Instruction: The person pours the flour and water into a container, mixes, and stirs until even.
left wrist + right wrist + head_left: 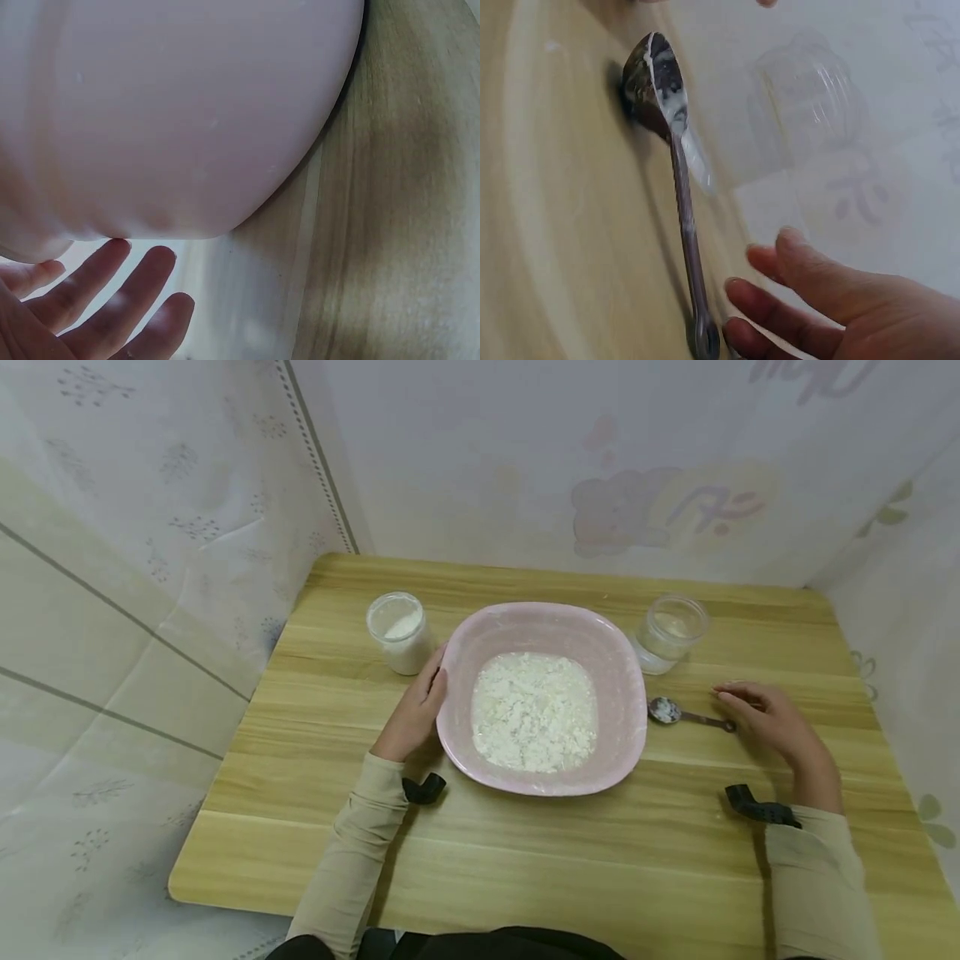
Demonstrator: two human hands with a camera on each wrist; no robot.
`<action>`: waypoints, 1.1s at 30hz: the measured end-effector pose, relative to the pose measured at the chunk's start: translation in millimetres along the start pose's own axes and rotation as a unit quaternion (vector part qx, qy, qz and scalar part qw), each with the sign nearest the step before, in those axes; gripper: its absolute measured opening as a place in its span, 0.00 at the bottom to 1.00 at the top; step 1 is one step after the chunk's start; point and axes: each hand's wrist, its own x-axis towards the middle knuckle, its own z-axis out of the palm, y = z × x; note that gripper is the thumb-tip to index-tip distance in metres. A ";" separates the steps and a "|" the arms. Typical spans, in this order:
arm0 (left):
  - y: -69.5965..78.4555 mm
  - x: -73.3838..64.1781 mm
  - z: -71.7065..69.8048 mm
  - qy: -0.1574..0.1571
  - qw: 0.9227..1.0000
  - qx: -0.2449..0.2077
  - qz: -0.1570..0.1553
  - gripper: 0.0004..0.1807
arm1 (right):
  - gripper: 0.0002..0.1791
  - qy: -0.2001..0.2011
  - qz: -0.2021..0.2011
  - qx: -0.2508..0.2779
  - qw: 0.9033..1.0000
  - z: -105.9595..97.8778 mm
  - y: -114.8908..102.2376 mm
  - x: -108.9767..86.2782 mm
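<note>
A pink basin [542, 783] with a white, floury, wet-looking mixture [534, 712] stands mid-table. My left hand [414, 714] touches its left rim and side; in the left wrist view its fingers [124, 304] extend fairly straight against the basin's outer wall [187, 127]. To the right of the basin lies a measuring spoon [693, 717] with white stuff in its bowl. Beside the spoon's handle end is my right hand [776, 722], fingers loosely bent and holding nothing. The right wrist view shows the fingertips close to the handle [688, 232] without gripping it.
A clear jar [407, 647] of white powder stands left of the basin, near the left hand. Behind the spoon, a clear jar [660, 647] holds what looks like clear liquid. Patterned curtains [480, 460] border the back and sides of the wooden table [540, 860].
</note>
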 end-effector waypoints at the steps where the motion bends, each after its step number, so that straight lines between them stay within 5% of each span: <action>1: 0.2 0.0 -0.1 0.000 1.000 0.001 -0.001 0.31 | 0.25 0.000 0.004 -0.005 1.000 -0.7 1.3 -3.8; 10: 0.0 -2.0 -3.8 0.008 1.000 0.011 -0.012 0.32 | 0.21 0.002 0.007 -0.015 1.000 0.6 15.3 -21.8; 33: -0.3 -0.3 -0.2 0.004 1.000 0.015 -0.015 0.32 | 0.11 0.039 -0.019 -0.074 0.996 20.5 17.5 -23.5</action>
